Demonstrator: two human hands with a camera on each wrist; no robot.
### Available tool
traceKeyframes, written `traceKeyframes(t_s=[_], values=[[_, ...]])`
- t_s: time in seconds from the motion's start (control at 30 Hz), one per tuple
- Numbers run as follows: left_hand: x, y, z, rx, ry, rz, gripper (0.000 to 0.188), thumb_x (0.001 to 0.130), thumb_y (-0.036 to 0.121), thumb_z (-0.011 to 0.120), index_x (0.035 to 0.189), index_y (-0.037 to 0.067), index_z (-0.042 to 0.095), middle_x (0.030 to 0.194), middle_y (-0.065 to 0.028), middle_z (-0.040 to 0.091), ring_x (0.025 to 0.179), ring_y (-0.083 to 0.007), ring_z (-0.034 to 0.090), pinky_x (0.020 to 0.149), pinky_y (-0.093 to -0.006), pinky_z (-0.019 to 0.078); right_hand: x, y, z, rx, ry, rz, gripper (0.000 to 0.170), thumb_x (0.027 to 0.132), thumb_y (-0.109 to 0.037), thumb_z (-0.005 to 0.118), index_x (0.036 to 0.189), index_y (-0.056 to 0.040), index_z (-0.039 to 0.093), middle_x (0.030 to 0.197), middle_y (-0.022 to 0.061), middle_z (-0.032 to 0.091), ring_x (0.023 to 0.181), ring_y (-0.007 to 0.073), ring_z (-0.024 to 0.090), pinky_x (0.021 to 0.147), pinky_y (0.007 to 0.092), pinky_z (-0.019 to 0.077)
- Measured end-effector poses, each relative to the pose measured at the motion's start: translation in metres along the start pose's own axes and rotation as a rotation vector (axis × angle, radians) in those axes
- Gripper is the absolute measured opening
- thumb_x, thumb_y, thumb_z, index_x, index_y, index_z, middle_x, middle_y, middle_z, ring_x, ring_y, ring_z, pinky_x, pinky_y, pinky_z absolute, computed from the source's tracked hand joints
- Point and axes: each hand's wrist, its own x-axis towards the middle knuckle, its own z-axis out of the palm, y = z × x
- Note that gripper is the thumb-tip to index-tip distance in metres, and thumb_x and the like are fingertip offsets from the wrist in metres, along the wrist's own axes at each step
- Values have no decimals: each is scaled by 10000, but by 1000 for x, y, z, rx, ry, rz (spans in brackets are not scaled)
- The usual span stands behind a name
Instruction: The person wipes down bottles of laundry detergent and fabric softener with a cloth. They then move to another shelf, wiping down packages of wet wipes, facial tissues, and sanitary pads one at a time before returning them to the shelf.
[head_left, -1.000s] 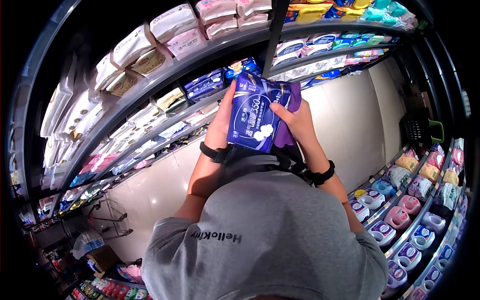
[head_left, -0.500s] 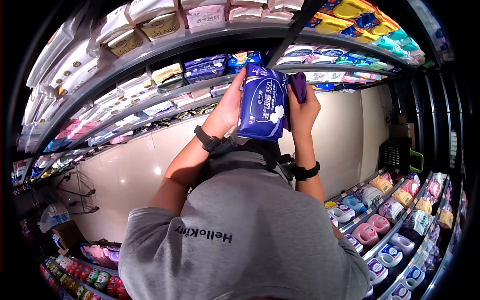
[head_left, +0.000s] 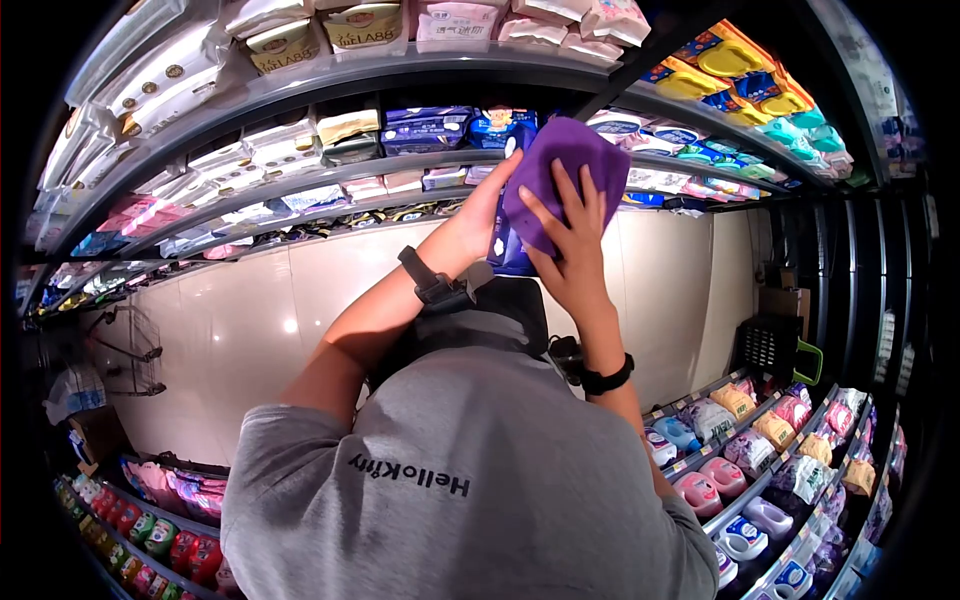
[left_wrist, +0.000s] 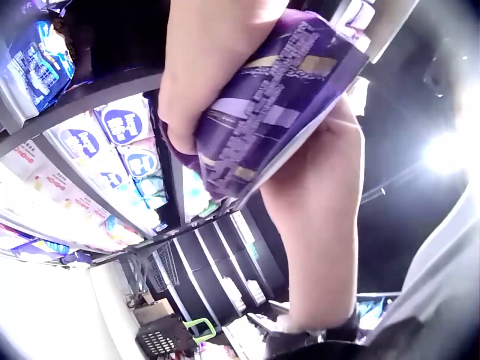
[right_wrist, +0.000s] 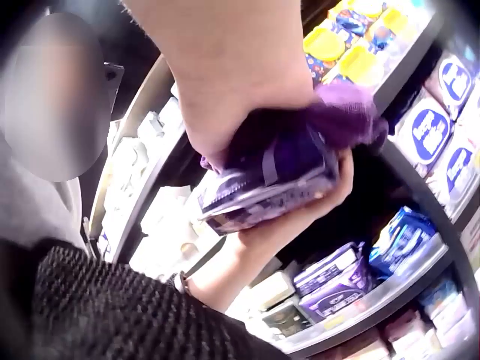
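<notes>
In the head view my left hand (head_left: pixel 482 220) grips a purple-blue pack of sanitary pads (head_left: pixel 508 252) by its left side, held up in front of the chest. A purple cloth (head_left: pixel 578 140) lies over most of the pack's face. My right hand (head_left: pixel 573 240) presses on the cloth, its fingers spread and fairly straight. The left wrist view shows the printed side of the pack (left_wrist: pixel 262 112) between the two hands. From the right wrist, the cloth (right_wrist: pixel 346 112) bunches along the pack's upper edge, and the left hand's fingers support it from beneath.
Shelves (head_left: pixel 440 60) of packaged goods curve across the front, with similar purple packs (head_left: pixel 425 130) just beyond the hands. Detergent bottles (head_left: pixel 742 538) line shelves at the right. A black basket with a green handle (head_left: pixel 768 345) and a wire cart (head_left: pixel 125 350) stand farther off on the pale floor.
My right hand has moved from the pack's right edge onto its face, spreading the purple cloth over the printed front. My left hand keeps its grip on the pack's left side.
</notes>
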Motion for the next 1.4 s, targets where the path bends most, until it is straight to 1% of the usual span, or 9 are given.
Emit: traceKeyframes(t_s=[0.07,0.27,0.33,0.6,0.87,1.03,1.2,1.27,1.4], values=[[-4,0,11,-1,108,20,501,854,429,484,1179,48,467,1130,-144,532,997,-259,547,873,-391,443,-8,3,10,193,77,38,515,645,-108,617,1144,-222,562,1364,202,275,1253,454,196,989,549,182],[2,2,14,124,188,0,627,834,544,425,1119,-8,506,1054,-146,573,962,-263,562,846,-369,452,-34,5,-8,151,-267,-144,519,656,-138,591,1152,-283,542,1355,61,349,1265,342,264,1001,558,145],[5,-1,10,155,154,-81,569,852,509,424,1118,15,511,1048,-134,577,937,-243,576,805,-356,477,-36,12,-7,135,-269,-72,591,661,-171,589,1238,-200,462,1364,66,329,1280,355,223,1005,568,107],[6,-30,1,154,77,-163,432,888,378,438,1151,37,474,993,-134,599,845,-237,617,740,-362,522,1,29,-15,382,175,208,446,827,-216,454,1221,-7,431,1325,152,366,1276,383,186,1039,423,145],[-2,-3,14,158,386,161,679,756,619,467,1041,5,532,944,-151,597,833,-260,591,765,-353,489,-43,5,-2,413,-274,36,417,773,-169,466,1176,-62,465,1336,78,363,1292,340,177,1048,509,67],[1,-22,21,353,361,111,545,830,556,432,1050,67,533,993,-96,587,876,-196,577,799,-333,469,-27,5,7,151,38,-25,680,643,-164,689,1248,-110,384,1371,193,236,1256,443,194,990,518,219],[-1,-23,24,405,193,114,510,866,547,352,1225,187,396,985,-23,566,907,-139,545,849,-366,415,-17,16,-4,206,305,141,638,681,-50,635,1251,-4,351,1213,175,460,1081,295,495,899,346,410],[-4,-10,19,479,82,156,429,894,451,372,1248,210,347,994,-20,565,938,-154,530,865,-369,391,-6,-6,-27,942,439,487,557,758,-118,606,1231,30,353,1185,155,474,1043,251,511,880,339,425],[-9,-15,28,682,136,362,486,903,256,453,1314,95,250,1158,-58,501,1038,-135,501,869,-305,394,-29,19,-17,1590,488,744,408,878,-171,482,1218,24,368,1174,141,480,1058,239,498,904,341,405]])
